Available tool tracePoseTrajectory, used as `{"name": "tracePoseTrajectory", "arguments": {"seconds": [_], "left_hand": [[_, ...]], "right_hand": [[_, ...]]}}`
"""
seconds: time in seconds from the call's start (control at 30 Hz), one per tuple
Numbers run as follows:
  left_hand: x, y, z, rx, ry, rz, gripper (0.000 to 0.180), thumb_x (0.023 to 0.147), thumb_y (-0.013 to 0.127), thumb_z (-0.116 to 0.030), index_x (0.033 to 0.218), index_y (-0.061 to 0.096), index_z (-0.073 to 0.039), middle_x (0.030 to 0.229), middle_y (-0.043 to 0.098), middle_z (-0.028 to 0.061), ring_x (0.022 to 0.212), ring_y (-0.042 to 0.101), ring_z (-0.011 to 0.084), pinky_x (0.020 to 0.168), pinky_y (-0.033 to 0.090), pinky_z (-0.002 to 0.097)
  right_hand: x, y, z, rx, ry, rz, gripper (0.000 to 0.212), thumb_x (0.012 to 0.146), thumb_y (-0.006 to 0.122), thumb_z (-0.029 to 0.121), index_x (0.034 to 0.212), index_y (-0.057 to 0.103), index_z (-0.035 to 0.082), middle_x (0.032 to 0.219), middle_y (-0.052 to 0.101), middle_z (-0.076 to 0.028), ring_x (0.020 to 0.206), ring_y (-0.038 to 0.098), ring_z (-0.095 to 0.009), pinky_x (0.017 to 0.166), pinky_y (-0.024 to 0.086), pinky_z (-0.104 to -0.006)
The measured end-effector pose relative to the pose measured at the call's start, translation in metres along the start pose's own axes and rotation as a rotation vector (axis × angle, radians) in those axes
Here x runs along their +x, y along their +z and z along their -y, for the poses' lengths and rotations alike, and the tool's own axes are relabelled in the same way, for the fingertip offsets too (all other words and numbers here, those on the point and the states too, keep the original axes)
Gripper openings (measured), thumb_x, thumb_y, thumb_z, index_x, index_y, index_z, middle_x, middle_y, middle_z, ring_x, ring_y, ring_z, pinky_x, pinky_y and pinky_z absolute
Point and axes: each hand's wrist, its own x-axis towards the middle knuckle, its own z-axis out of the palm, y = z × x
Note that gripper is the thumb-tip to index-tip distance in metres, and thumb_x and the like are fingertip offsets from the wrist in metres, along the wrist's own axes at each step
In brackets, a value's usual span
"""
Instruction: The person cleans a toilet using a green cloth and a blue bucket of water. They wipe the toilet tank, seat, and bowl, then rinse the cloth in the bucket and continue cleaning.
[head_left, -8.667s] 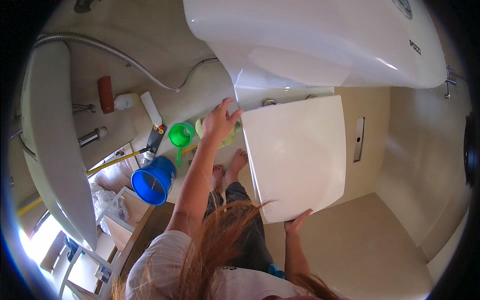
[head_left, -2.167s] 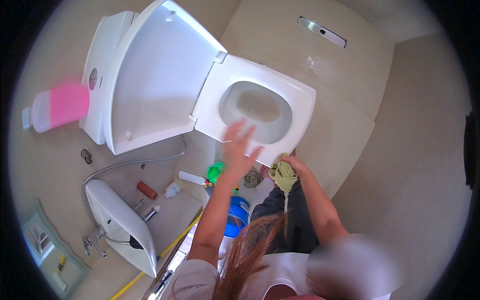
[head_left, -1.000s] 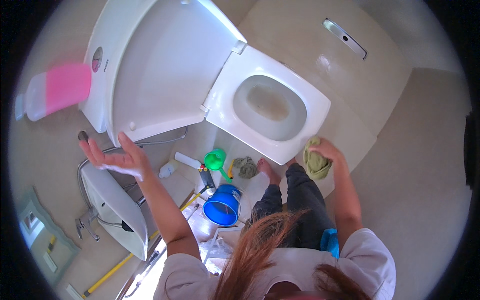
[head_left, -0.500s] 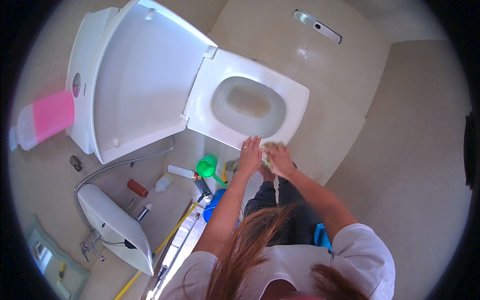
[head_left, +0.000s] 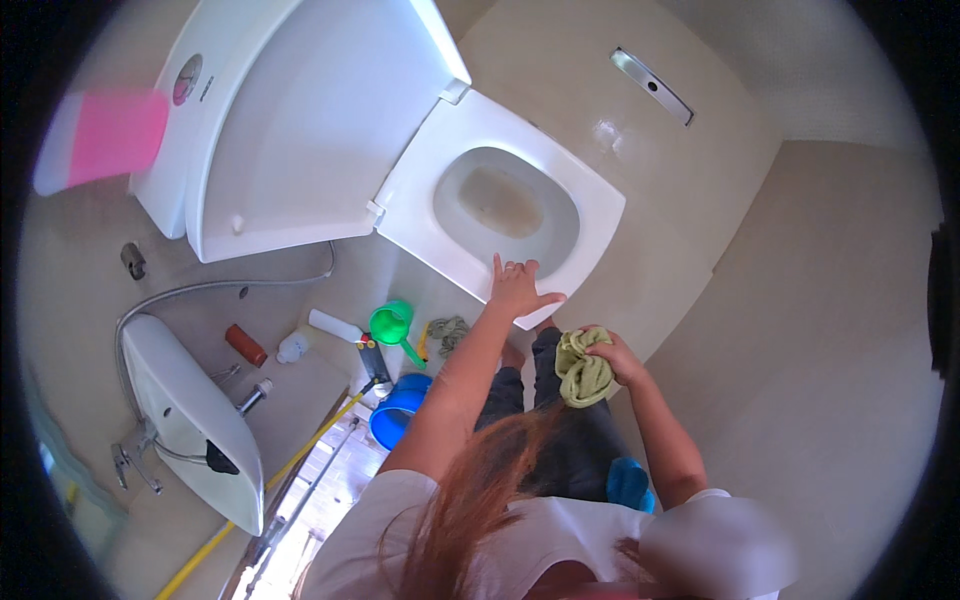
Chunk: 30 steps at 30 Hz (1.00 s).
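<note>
left hand [head_left: 517, 290] fingers spread on toilet seat [head_left: 600, 215] | right hand [head_left: 612, 358] fingers clamped on green cloth [head_left: 580, 372]

The pink and white bottle [head_left: 100, 140] at the upper left is blurred, and its outer end is cut off by the dark rim. The far side of the wall basin [head_left: 185, 420] is lost at the picture's edge. Part of the blue bucket [head_left: 398, 410] is hidden behind the left forearm. The lower right corner is smeared by a blur patch. The grey bundle [head_left: 448, 333] on the floor is too small to be identified.
</note>
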Motion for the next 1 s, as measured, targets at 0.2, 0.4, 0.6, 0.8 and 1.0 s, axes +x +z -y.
{"name": "tracePoseTrajectory", "arguments": {"seconds": [0.2,0.4,0.6,0.8,1.0], "left_hand": [[-0.065,-0.062,-0.01,-0.148,0.292,-0.153,0.096,0.049,0.066,-0.064,0.116,0.037,-0.002,0.104,0.053,0.0179,0.109,0.044,0.0321,0.102,0.006,0.0502],[-0.127,-0.169,0.036,-0.31,0.365,-0.11,0.1,0.043,0.078,-0.038,0.122,0.026,-0.008,0.098,0.048,0.0078,0.104,0.043,0.0238,0.1,0.019,0.042],[-0.148,-0.231,0.076,-0.694,0.299,-0.041,0.082,0.054,0.071,-0.027,0.122,0.028,-0.011,0.1,0.05,0.0081,0.1,0.044,0.0228,0.095,0.027,0.035],[-0.187,-0.284,0.047,-0.422,0.162,-0.496,0.056,0.064,0.065,-0.018,0.114,0.042,-0.008,0.088,0.056,0.0044,0.087,0.051,0.018,0.083,0.038,0.0327],[-0.19,-0.291,0.046,0.197,0.038,-1.034,0.037,0.068,0.068,-0.026,0.098,0.057,-0.007,0.084,0.054,0.0073,0.076,0.053,0.0211,0.066,0.043,0.0285]], "right_hand": [[-0.006,-0.027,0.017,0.096,0.004,0.091,0.054,0.067,0.054,0.01,0.118,0.041,0.0,0.104,0.053,-0.012,0.093,0.054,-0.021,0.082,0.044,-0.0315],[0.005,0.082,0.061,0.008,-0.215,0.418,0.081,0.066,0.062,0.015,0.135,0.021,0.009,0.104,0.046,-0.007,0.1,0.046,-0.019,0.091,0.033,-0.029],[0.011,0.218,0.103,-0.292,-0.585,0.541,0.085,0.067,0.059,0.014,0.137,0.011,0.01,0.112,0.046,-0.013,0.105,0.045,-0.022,0.091,0.033,-0.0303],[0.017,0.261,0.13,-0.239,-0.637,0.499,0.089,0.064,0.056,0.01,0.137,0.006,0.014,0.112,0.047,-0.016,0.101,0.049,-0.027,0.09,0.035,-0.0311],[0.037,0.288,0.171,-0.244,-0.747,0.523,0.076,0.064,0.056,0.011,0.133,0.025,0.015,0.111,0.05,-0.012,0.099,0.049,-0.02,0.088,0.037,-0.03]]}}
